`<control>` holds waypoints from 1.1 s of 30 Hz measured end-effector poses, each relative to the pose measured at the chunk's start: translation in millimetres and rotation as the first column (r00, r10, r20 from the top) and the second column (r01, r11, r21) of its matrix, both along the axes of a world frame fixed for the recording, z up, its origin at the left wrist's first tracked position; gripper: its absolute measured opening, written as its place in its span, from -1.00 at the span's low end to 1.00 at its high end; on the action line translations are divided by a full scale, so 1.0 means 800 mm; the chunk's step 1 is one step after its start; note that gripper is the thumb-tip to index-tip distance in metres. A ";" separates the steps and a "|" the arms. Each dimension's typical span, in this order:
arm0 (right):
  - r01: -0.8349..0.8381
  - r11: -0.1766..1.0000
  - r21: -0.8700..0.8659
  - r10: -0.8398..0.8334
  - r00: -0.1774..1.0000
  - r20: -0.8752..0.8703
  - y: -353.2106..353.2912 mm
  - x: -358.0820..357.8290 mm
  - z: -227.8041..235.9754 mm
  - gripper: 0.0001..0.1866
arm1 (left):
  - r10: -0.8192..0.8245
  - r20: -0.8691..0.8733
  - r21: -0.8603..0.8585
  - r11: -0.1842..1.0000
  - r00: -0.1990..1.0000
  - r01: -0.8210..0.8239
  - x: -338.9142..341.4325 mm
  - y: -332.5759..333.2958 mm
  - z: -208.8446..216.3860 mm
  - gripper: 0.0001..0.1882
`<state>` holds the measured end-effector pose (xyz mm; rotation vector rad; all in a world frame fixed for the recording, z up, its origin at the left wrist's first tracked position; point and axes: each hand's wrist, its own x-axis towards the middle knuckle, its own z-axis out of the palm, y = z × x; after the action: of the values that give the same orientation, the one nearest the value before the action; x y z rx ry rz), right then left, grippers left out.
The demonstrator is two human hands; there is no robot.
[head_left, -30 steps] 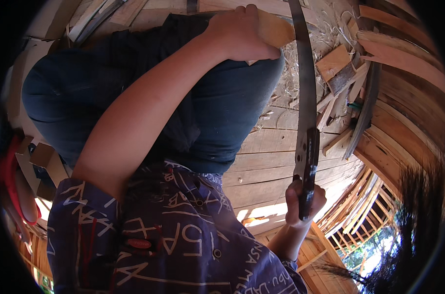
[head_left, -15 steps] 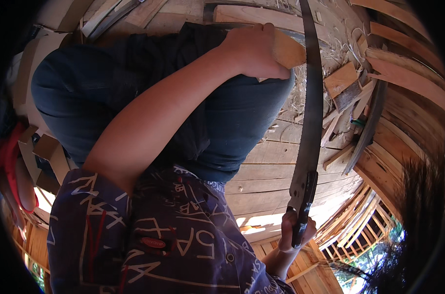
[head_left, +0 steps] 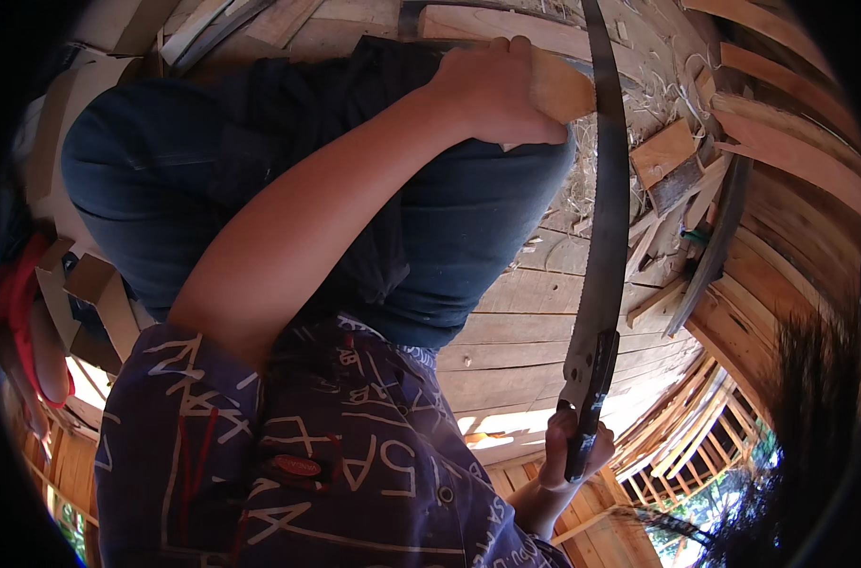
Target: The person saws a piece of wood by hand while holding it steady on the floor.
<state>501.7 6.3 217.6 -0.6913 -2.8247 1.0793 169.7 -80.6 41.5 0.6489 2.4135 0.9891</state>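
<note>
My left hand [head_left: 497, 93] is closed over a light-brown wood block [head_left: 563, 87] beside my knee. The block's right end sticks out past my fingers. In my right hand [head_left: 574, 449] is the black handle of a handsaw [head_left: 606, 199], held at the lower right. Its long dark blade runs upward past the block's end, with the toothed edge facing left. The blade lies right by the block's end; whether the teeth touch it I cannot tell for certain.
Wood offcuts [head_left: 664, 156] and curled shavings lie on the plank floor [head_left: 520, 293] right of the saw. Long boards [head_left: 790, 142] line the right side. An open cardboard box [head_left: 99, 289] stands at the left, near another person's red clothing [head_left: 18, 303].
My left hand and the wood block have shifted very slightly upward. The saw has moved a touch to the right, still in my right hand.
</note>
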 end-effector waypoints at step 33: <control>0.133 0.984 0.116 -0.126 0.990 -0.066 0.050 0.016 -0.047 -0.70 | -0.091 -0.072 -0.115 0.990 0.993 0.082 0.014 0.006 0.021 0.11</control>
<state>514.4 46.5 180.0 -0.8060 -2.7249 0.8867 180.9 -76.0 58.2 0.7574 2.4644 0.8017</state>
